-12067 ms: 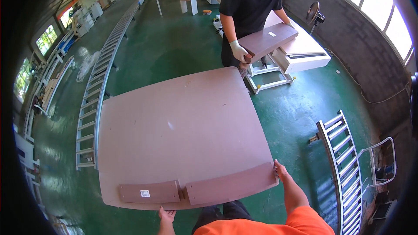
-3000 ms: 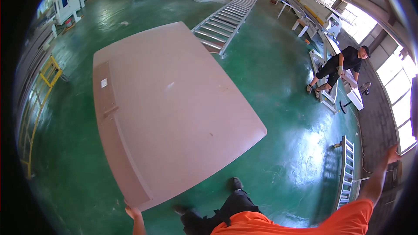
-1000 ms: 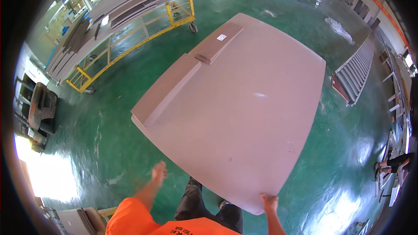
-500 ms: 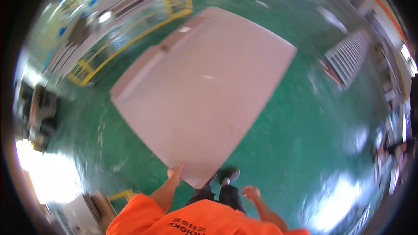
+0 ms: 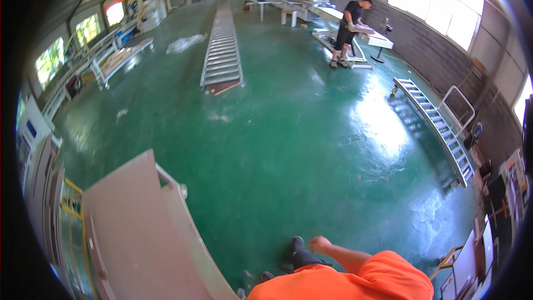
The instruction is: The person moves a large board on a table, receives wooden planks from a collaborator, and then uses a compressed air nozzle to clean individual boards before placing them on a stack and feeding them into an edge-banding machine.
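My right hand [image 5: 319, 244] hangs in front of my body at the lower middle, its fingers loosely curled and with nothing visible in them. It touches nothing, and green floor lies under it. To the lower left is a large pale pinkish-beige board [image 5: 139, 216], lying flat with a thin strip of the same colour along its left side. A rail with a pale wheel [image 5: 184, 190] shows at its right edge. My left hand is out of the picture; the board's near end also runs past the lower edge.
A long roller conveyor [image 5: 223, 50] lies ahead. Another roller section [image 5: 436, 125] stands at the right. Near the windows, a co-worker [image 5: 348, 30] bends over a pale workpiece. Yellow-framed racking [image 5: 72, 200] adjoins the board, and plastic sheeting [image 5: 186, 43] lies on the floor. Panels [image 5: 465, 258] lean at lower right.
My view has swung right and up, so the board now sits at lower left. My left hand, which was at the board's near corner, has left the picture. My right hand remains curled.
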Demonstrator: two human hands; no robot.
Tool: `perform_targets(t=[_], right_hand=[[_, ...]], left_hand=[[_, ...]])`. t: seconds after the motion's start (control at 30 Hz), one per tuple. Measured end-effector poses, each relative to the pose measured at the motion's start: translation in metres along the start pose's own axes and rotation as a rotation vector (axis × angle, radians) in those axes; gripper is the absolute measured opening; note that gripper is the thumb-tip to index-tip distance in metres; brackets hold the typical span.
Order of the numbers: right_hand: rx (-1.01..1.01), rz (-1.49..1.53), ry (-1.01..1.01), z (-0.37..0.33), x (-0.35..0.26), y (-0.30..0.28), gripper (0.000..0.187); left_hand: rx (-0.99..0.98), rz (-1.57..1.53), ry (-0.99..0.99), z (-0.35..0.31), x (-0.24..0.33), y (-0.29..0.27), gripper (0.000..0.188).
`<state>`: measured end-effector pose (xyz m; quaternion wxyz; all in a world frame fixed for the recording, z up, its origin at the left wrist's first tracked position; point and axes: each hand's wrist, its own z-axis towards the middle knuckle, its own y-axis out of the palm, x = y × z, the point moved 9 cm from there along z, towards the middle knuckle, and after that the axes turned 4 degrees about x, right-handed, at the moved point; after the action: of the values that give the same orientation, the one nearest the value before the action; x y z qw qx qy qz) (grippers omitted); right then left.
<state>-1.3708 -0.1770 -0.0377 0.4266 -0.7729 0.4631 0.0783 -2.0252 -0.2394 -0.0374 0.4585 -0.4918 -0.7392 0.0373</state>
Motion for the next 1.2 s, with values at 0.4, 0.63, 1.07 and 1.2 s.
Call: perform_targets(t=[0.4, 0.63, 1.07, 1.2], right_hand=[[0.299, 0.885, 0.546, 0.007, 0.261, -0.116, 0.027], [0.725, 1.237, 0.689, -0.014, 0.395, -0.255, 0.02], [0.631, 1.433, 0.844, 0.089, 0.452, -0.396, 0.019], [0.881, 1.425, 0.71, 0.114, 0.452, -0.561, 0.025]], left_hand=[[-0.792, 0.772, 0.88, -0.285, 0.24, 0.456, 0.062], [-1.16, 1.093, 0.913, -0.436, 0.231, 0.644, 0.071], [-1.109, 1.59, 0.803, -0.507, 0.226, 1.032, 0.044], [-1.196, 1.669, 1.321, -0.671, 0.255, 1.225, 0.062]])
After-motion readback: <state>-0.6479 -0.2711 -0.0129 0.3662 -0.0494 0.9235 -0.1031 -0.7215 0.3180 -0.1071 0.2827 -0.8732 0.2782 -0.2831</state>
